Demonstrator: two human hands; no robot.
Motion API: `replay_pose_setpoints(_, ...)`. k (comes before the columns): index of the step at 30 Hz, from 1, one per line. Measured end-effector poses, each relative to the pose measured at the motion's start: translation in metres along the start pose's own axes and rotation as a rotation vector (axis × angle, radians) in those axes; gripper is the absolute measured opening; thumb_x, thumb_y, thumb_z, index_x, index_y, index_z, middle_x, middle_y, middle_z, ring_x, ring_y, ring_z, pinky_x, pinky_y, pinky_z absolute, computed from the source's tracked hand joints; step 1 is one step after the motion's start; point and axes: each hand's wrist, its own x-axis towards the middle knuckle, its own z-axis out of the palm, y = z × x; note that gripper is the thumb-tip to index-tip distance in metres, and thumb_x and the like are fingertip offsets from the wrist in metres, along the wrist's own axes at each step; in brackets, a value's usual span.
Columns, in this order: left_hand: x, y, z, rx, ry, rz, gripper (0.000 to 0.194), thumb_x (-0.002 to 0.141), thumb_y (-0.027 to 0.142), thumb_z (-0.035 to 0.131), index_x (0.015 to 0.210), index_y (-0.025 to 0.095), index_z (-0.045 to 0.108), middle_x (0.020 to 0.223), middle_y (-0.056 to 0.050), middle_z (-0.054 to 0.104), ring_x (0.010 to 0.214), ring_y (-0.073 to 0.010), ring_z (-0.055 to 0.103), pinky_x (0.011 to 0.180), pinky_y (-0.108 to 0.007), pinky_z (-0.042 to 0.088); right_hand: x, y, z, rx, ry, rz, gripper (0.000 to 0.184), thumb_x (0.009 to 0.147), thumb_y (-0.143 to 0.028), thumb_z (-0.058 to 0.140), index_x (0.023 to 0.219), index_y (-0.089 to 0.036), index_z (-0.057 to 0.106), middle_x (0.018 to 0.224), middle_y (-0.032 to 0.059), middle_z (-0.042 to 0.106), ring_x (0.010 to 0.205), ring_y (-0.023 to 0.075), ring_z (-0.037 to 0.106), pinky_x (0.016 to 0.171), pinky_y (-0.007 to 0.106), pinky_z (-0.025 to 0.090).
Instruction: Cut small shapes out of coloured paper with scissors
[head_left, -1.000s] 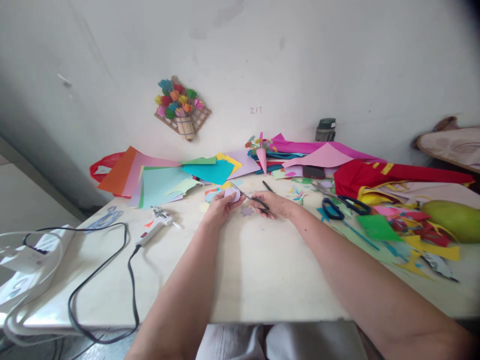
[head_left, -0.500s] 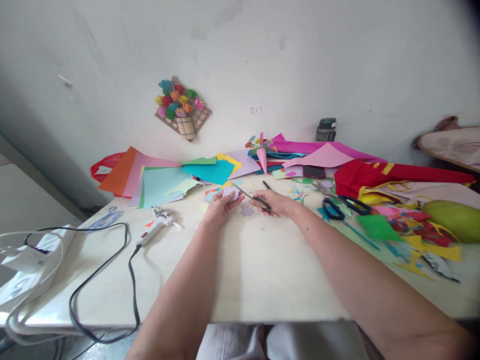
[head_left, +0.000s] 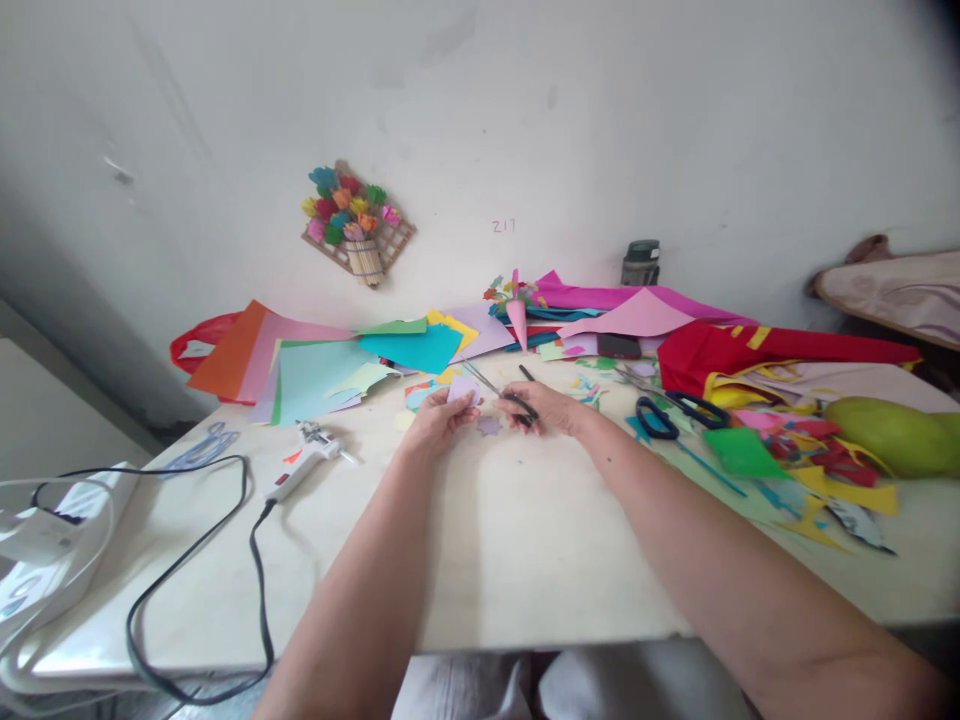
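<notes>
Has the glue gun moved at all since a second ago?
No, judged against the wall decoration, the glue gun lies in the same place.

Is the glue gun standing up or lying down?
Lying down: the glue gun is stretched out along the tabletop, its handle flat.

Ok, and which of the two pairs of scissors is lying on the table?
The blue-handled scissors, toward the right side of the table; the black-handled scissors are in the right hand.
</notes>
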Motion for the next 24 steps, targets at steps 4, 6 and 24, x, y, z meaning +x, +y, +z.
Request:
replay_pose_setpoints(4, 0.0, -0.001, 0.0, -0.019, 0.037, 0.012, 0.017, 0.064, 0.017, 0.073, 0.077, 0.008, 0.065, 0.069, -0.004, 0.066, 0.051, -0.0069, 0.058, 0.054, -0.016, 0.05, 0.002, 0.004, 0.002, 0.001, -0.052, -0.021, 0.028, 0.077, -0.042, 0.059, 0.079, -0.016, 0.05, 0.06, -0.0023, 0.058, 0.04, 0.0062, 0.051, 0.029, 0.015, 0.033)
replay_pose_setpoints(6, 0.0, -0.001, 0.0, -0.031, 0.053, 0.022, 0.018, 0.065, 0.018, 0.072, 0.079, 0.008, 0.066, 0.073, -0.005, 0.067, 0.055, -0.008, 0.06, 0.057, -0.018, 0.052, 0.004, 0.006, 0.003, 0.0, -0.066, -0.03, 0.029, 0.077, -0.044, 0.059, 0.08, -0.016, 0.049, 0.061, -0.0019, 0.059, 0.041, 0.0064, 0.053, 0.029, 0.014, 0.033)
replay_pose_setpoints(24, -0.001, -0.003, 0.005, -0.117, 0.09, 0.079, 0.015, 0.068, 0.016, 0.068, 0.081, 0.009, 0.065, 0.085, -0.009, 0.068, 0.076, -0.0144, 0.065, 0.079, -0.027, 0.053, 0.005, 0.001, 0.018, 0.009, -0.047, -0.039, 0.031, 0.077, -0.046, 0.058, 0.074, -0.016, 0.048, 0.058, -0.0022, 0.059, 0.038, 0.0063, 0.053, 0.027, 0.014, 0.032)
